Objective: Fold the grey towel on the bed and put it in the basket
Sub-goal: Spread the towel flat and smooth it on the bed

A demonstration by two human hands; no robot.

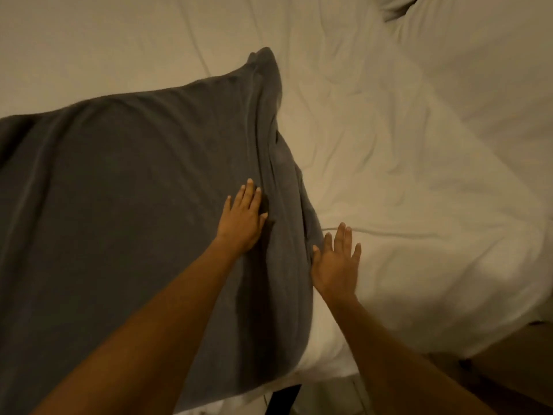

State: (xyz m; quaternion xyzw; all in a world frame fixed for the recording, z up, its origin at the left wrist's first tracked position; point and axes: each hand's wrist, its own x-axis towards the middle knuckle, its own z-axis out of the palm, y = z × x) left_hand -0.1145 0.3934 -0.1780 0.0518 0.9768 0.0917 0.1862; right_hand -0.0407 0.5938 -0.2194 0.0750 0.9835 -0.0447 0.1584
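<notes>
The grey towel (125, 205) lies spread wide over the left half of the bed, with its right edge bunched into long wrinkles and its near edge draped over the bed's front. My left hand (242, 218) lies flat on the towel near that wrinkled edge, fingers apart, gripping nothing. My right hand (336, 262) is open with fingers spread, at the towel's right edge where it meets the sheet. No basket is in view.
The bed's white sheet (404, 163) is creased and fills the right side and the back. A pillow corner (398, 9) shows at the top right. The bed's corner (508, 333) drops to a brown floor at the bottom right.
</notes>
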